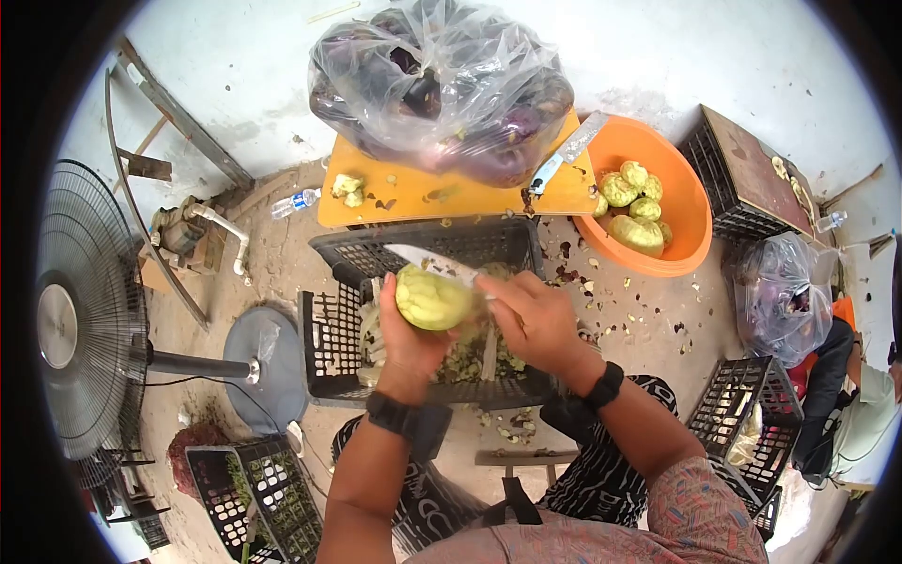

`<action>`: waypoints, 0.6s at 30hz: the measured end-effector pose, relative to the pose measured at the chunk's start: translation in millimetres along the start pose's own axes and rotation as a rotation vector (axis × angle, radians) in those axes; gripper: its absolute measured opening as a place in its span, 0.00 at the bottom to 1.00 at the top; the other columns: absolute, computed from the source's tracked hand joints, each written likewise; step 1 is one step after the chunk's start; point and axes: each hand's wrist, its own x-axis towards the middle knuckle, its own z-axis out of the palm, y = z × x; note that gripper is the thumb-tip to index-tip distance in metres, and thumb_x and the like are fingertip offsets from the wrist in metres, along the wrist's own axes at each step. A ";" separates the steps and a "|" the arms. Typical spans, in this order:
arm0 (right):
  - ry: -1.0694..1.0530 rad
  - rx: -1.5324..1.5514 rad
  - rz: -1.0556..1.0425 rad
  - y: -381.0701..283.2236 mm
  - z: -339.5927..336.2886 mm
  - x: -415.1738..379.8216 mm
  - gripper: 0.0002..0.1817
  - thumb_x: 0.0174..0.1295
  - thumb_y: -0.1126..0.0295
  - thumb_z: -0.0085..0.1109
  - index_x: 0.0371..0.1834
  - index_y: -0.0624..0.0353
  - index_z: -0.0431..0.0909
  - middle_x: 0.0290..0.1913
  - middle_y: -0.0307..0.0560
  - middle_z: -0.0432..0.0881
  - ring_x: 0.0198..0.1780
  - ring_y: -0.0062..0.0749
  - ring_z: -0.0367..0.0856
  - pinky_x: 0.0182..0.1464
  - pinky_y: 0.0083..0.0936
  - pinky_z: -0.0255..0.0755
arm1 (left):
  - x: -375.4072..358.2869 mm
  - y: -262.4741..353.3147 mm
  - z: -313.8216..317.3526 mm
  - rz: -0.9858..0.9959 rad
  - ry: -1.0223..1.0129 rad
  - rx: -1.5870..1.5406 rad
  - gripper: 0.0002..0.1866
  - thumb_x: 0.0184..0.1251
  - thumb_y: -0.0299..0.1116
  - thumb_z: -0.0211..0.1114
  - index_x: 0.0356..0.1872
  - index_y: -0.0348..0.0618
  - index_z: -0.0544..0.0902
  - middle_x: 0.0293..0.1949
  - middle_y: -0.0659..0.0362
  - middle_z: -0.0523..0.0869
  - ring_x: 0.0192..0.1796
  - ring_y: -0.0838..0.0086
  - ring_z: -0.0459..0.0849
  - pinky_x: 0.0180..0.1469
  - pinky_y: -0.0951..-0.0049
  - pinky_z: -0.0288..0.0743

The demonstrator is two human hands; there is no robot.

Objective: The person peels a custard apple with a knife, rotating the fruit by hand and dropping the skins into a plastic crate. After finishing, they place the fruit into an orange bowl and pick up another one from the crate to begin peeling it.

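My left hand [411, 340] cradles a peeled eggplant [434, 299], pale yellow-green and round. A kitchen knife [427, 262] is gripped in my right hand [536, 320], its wide blade lying along the eggplant's upper side and pointing left. Its handle is mostly hidden by my fingers. Beneath both hands stands a black plastic crate [329, 350] with pale and greenish trimmings [460, 362] inside. Behind it, a clear plastic bag of dark purple eggplants [442, 94] rests on an orange-yellow board [376, 202]. A second knife [570, 150] lies at the board's right edge.
An orange basin [691, 221] holds several peeled eggplants [639, 202]. A standing fan [89, 320] is at left, near a water bottle [295, 202]. More crates [742, 423] stand at lower right and lower left [249, 498]. Peelings litter the floor; a person [860, 404] is at far right.
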 end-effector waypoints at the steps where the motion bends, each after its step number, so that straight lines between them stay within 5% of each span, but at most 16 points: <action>1: 0.046 -0.011 0.033 1.4 2.1 -0.8 0.17 0.61 0.71 0.60 0.54 0.53 0.81 0.31 0.47 0.79 0.28 0.44 0.81 0.29 0.35 0.75 | -1.6 2.6 2.1 0.016 0.003 -0.008 0.36 0.67 0.69 0.41 0.57 0.48 0.75 0.46 0.52 0.84 0.37 0.53 0.85 0.28 0.70 0.75; 5: -0.042 -0.234 0.183 12.1 6.8 -16.4 0.18 0.59 0.75 0.59 0.53 0.56 0.78 0.34 0.49 0.81 0.31 0.47 0.83 0.31 0.38 0.75 | -1.4 19.6 -4.3 0.152 0.004 -0.014 0.36 0.68 0.68 0.41 0.60 0.49 0.74 0.49 0.54 0.83 0.40 0.52 0.84 0.29 0.69 0.76; 9: -1.245 -0.588 0.191 44.4 16.8 -80.5 0.14 0.52 0.75 0.57 0.44 0.58 0.80 0.31 0.52 0.83 0.34 0.50 0.84 0.34 0.42 0.78 | 3.0 31.9 -19.5 0.171 -0.010 -0.052 0.36 0.68 0.67 0.40 0.60 0.48 0.74 0.50 0.54 0.82 0.42 0.50 0.84 0.31 0.69 0.76; 13: -1.258 -0.473 0.181 43.0 16.3 -84.9 0.10 0.53 0.74 0.56 0.38 0.58 0.82 0.29 0.54 0.84 0.36 0.50 0.85 0.36 0.41 0.78 | 0.3 28.7 -14.8 0.123 -0.016 -0.064 0.36 0.68 0.67 0.41 0.61 0.47 0.74 0.52 0.54 0.82 0.42 0.48 0.84 0.32 0.68 0.76; 15: -0.821 -0.395 0.257 41.7 21.6 -71.4 0.11 0.57 0.73 0.55 0.40 0.58 0.84 0.30 0.55 0.84 0.36 0.49 0.85 0.36 0.39 0.78 | -4.1 23.1 -7.2 0.119 -0.011 -0.064 0.36 0.68 0.67 0.42 0.61 0.47 0.74 0.52 0.54 0.82 0.43 0.48 0.84 0.32 0.68 0.77; 16: -0.821 -0.394 0.251 35.8 22.0 -60.4 0.11 0.57 0.73 0.55 0.40 0.58 0.84 0.30 0.55 0.84 0.36 0.49 0.85 0.36 0.39 0.78 | -4.8 22.6 -5.1 0.104 -0.010 -0.051 0.36 0.68 0.67 0.42 0.61 0.48 0.74 0.52 0.53 0.82 0.43 0.48 0.84 0.33 0.68 0.77; 18: -0.143 -0.215 0.305 21.3 17.0 -37.4 0.13 0.62 0.70 0.56 0.48 0.55 0.85 0.28 0.53 0.81 0.30 0.47 0.83 0.32 0.36 0.75 | -2.8 20.1 -11.3 0.090 -0.072 -0.018 0.36 0.68 0.67 0.43 0.62 0.48 0.73 0.52 0.53 0.82 0.44 0.48 0.85 0.34 0.67 0.78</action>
